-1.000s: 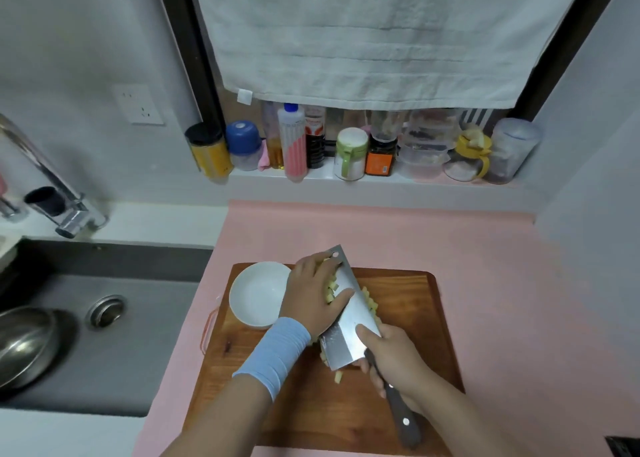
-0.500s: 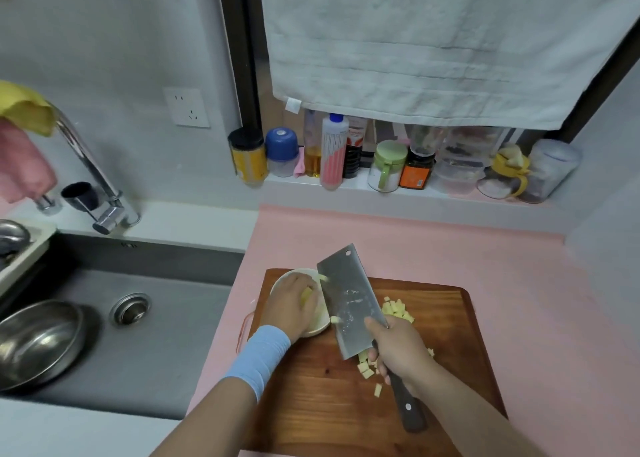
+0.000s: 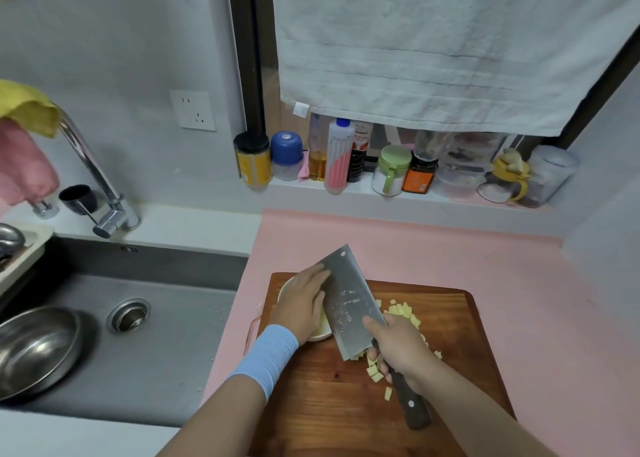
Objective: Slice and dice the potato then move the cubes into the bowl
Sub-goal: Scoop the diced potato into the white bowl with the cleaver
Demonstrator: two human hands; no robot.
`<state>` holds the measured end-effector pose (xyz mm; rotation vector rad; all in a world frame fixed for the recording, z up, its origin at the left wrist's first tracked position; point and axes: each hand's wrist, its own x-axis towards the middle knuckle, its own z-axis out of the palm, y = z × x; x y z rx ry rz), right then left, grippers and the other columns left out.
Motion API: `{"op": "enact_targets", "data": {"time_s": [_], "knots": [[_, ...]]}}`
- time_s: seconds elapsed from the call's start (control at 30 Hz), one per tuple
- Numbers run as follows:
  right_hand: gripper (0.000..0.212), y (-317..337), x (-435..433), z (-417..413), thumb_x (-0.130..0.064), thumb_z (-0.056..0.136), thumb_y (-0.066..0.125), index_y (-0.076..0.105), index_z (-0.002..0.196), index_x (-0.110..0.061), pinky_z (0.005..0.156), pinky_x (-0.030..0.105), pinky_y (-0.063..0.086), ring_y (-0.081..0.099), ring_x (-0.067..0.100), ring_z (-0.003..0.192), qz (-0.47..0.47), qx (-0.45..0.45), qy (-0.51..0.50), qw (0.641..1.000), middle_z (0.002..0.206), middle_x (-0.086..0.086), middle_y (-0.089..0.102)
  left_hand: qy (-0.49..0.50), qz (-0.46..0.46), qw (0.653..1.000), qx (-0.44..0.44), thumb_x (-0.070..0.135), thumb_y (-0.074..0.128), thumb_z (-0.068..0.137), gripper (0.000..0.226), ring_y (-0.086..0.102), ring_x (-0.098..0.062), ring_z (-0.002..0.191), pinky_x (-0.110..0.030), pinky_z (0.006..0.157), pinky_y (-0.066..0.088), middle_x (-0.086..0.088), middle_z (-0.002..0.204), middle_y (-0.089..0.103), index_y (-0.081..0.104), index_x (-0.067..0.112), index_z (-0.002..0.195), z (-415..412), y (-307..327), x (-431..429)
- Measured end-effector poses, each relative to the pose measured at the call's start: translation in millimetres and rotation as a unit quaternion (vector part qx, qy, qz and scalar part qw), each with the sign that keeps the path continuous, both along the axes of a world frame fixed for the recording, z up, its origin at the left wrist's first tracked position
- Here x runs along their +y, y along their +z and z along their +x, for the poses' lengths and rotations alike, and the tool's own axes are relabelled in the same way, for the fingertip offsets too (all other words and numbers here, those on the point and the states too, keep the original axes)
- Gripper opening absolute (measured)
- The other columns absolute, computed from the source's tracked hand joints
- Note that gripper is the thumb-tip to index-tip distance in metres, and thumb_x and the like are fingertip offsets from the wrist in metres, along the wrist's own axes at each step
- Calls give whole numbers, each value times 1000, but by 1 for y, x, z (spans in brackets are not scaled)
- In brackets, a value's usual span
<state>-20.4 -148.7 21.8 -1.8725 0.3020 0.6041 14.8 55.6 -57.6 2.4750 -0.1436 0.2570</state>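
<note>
A wooden cutting board (image 3: 450,335) lies on the pink counter. A small white bowl (image 3: 284,288) stands on the board's left end, mostly hidden under my left hand (image 3: 300,304), whose straight fingers lie flat against the cleaver (image 3: 348,304) blade above the bowl. My right hand (image 3: 398,351) grips the cleaver's dark handle, holding the blade tilted over the bowl's right side. Pale yellow potato cubes (image 3: 403,313) lie scattered on the board to the right of and below the blade. A few cubes show inside the bowl under my palm.
A steel sink (image 3: 156,335) with a drain and a metal basin (image 3: 34,349) lies to the left, a faucet (image 3: 100,183) above it. Jars and bottles (image 3: 341,155) line the window ledge at the back. A white towel (image 3: 433,41) hangs over them.
The cleaver carried cubes from the board's middle leftward over the bowl. My left hand moved with it from the cubes to above the bowl, fingers now flat on the blade.
</note>
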Motion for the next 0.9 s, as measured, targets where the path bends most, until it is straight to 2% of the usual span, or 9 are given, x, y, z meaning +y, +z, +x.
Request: {"op": "enact_targets", "data": {"time_s": [0.07, 0.13, 0.2, 0.37, 0.5, 0.6, 0.7, 0.77, 0.9], "knots": [[17, 0, -1, -1, -32, 107, 46, 60, 110, -23, 40, 24, 37, 42, 14, 38, -8, -7, 3, 1000, 66, 8, 58, -6, 27, 1000, 12, 19, 46, 100, 33, 49, -15, 126, -28, 110, 39, 5, 135, 56, 62, 19, 130, 0, -5, 3], [18, -1, -7, 1, -33, 107, 46, 60, 111, -23, 40, 24, 38, 42, 14, 38, -17, -16, 7, 1000, 65, 8, 58, 27, 66, 997, -8, 18, 48, 92, 27, 60, -22, 102, -38, 91, 52, 1, 105, 69, 73, 17, 102, -5, -8, 7], [19, -2, -16, 3, -33, 107, 46, 61, 111, -22, 40, 25, 39, 43, 15, 39, -23, -24, 10, 999, 65, 8, 59, 60, 109, 992, -21, 17, 53, 79, 23, 63, -25, 89, -37, 78, 53, 3, 89, 71, 75, 19, 87, -10, -10, 9], [20, 0, -55, 3, -34, 107, 48, 62, 111, -20, 40, 26, 40, 46, 16, 40, -29, -36, -7, 999, 65, 8, 62, 82, 64, 993, -55, 15, 51, 80, 29, 59, -24, 98, -36, 90, 47, 1, 103, 69, 72, 18, 100, -2, 11, -23], [22, -8, -110, -1, -37, 107, 47, 60, 113, -20, 41, 26, 40, 49, 16, 42, -62, -36, -41, 997, 66, 7, 63, -11, 19, 997, -69, 22, 40, 83, 30, 51, -20, 96, -36, 87, 45, 3, 100, 61, 64, 19, 101, -5, 22, -84], [23, -22, -151, -7, -35, 108, 45, 58, 116, -18, 41, 26, 41, 49, 15, 42, -100, -38, -67, 992, 69, 9, 63, -124, 71, 990, -21, 33, 46, 86, 35, 48, -20, 109, -39, 98, 41, 4, 115, 56, 59, 20, 116, -17, 4, -134], [25, -38, -184, -16, -35, 108, 45, 59, 110, -14, 41, 26, 41, 50, 16, 41, -128, -44, -83, 987, 68, 9, 63, -193, 182, 963, 47, 69, 43, 82, 81, 28, -25, 141, -46, 122, 16, -1, 151, 37, 41, 19, 145, -29, -17, -170], [30, -49, -200, -21, -36, 107, 45, 61, 103, -11, 41, 26, 42, 51, 16, 40, -142, -41, -93, 985, 67, 9, 63, -203, 244, 945, 73, 85, 37, 73, 107, 13, -28, 151, -47, 123, -1, -3, 162, 21, 26, 18, 155, -34, -31, -186], [32, -65, -221, -28, -37, 106, 46, 62, 100, -10, 42, 28, 43, 52, 19, 41, -139, -11, -114, 984, 68, 10, 65, -175, 292, 937, 83, 86, 41, 74, 102, 28, -31, 147, -50, 117, 11, -7, 157, 37, 40, 18, 150, -39, -44, -206]]}}
